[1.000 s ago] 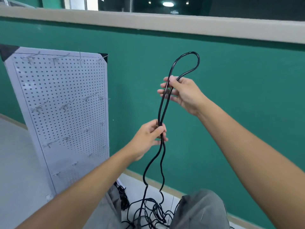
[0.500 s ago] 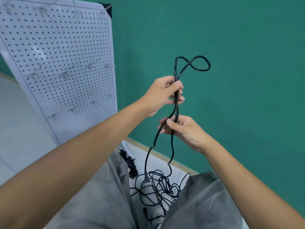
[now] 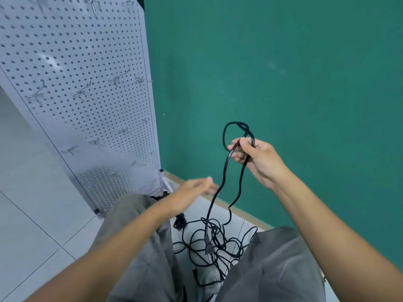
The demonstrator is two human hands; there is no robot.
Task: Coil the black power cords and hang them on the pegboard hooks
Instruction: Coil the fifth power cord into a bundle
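The right hand (image 3: 259, 159) is pinching a black power cord (image 3: 224, 171) just below a small loop, with two strands hanging down to a tangle of cords (image 3: 214, 240) lying on the floor (image 3: 32, 192) between the knees. The left hand (image 3: 192, 191) is blurring, fingers loosely extended and holding nothing, just left of the hanging strands. The pegboard (image 3: 87, 94) is standing far left against the green wall (image 3: 283, 73), its hooks (image 3: 79, 93) carrying nothing.

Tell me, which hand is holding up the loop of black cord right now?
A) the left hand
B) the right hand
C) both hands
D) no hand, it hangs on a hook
B: the right hand grips the black cord with its loop sticking up above the fingers, while the left hand is blurred, lower down, and holds nothing; the pegboard hooks carry no cord.
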